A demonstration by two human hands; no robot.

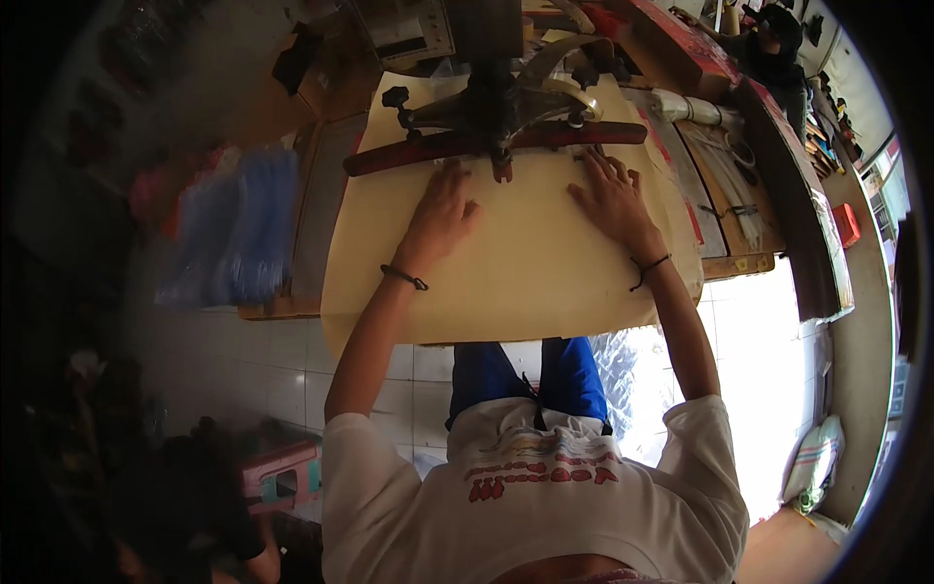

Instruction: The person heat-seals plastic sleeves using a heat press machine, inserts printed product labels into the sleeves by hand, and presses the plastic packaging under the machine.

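A wide yellowish sheet (545, 282) covers the worktable in front of me. Across its far part runs the long dark-red bar (389, 156) of a black press-like machine (496, 97). My left hand (443, 216) rests on the sheet, fingers stretched toward the bar and thumb apart. To the right, my right hand (615, 202) lies on the sheet with its fingers spread and tips close to the bar. Small shiny, clear patches show by the fingertips of both hands; I cannot make out what they are. Neither hand grips anything visible.
Stacked bluish clear plastic (238, 224) lies left of the sheet. On the right are a plastic-wrapped roll (696, 109), a roll of tape (739, 148) and a long box-like ledge (793, 185). One person (773, 49) is at the far right, another (185, 506) at lower left near a pink-and-green stool (282, 477).
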